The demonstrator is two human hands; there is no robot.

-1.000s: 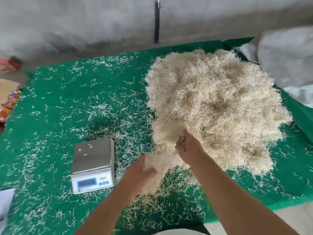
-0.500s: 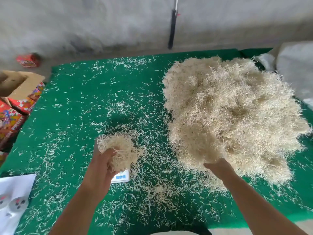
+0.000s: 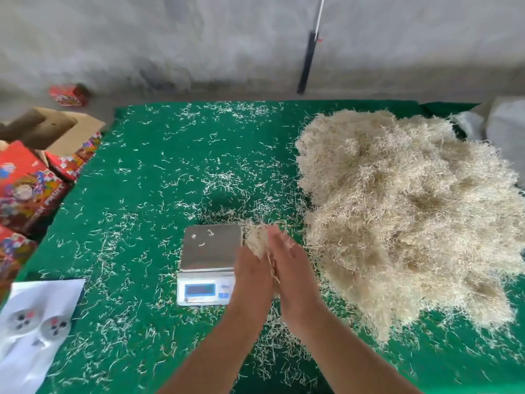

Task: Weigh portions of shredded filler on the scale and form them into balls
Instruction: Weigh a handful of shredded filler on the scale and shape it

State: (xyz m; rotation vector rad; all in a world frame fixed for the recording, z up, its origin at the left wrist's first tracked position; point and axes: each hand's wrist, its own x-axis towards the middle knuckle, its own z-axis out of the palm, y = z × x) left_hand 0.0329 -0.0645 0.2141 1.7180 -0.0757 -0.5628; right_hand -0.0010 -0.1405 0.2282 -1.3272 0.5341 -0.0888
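Hands, left hand [image 3: 251,275] and right hand [image 3: 295,277], press filler portion [image 3: 257,240] beside scale [image 3: 208,263].

Left hand [image 3: 252,275] and right hand [image 3: 294,275] pressed palm to palm, forearms converging.

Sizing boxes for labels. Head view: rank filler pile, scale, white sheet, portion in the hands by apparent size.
1. filler pile, by far the largest.
2. white sheet, cut off by the frame edge, so its full size is unknown.
3. scale, close to the sheet's visible part.
4. portion pressed between left hand and right hand, mostly hidden.
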